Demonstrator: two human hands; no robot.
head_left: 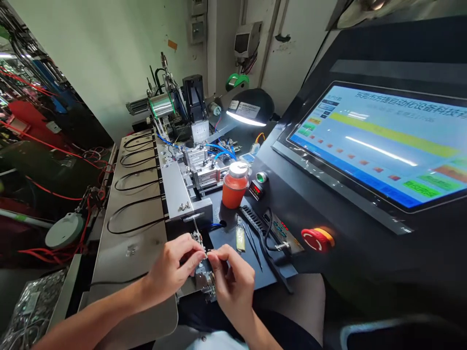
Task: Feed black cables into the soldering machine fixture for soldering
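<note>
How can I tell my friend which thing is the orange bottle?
Find the big glowing touchscreen on the right. To its left, on the dark panel, stands a bottle. Its orange body and white cap stand out among the silver machine parts beside it.

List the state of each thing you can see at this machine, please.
Left hand, pinching at the metal fixture
Right hand, pinching at the same fixture
Touchscreen, lit
Desk lamp, lit
Emergency stop button, cannot tell if pressed
Orange bottle, capped
Black cables, looped on the steel tray
Tweezers, lying on the black mat
</note>
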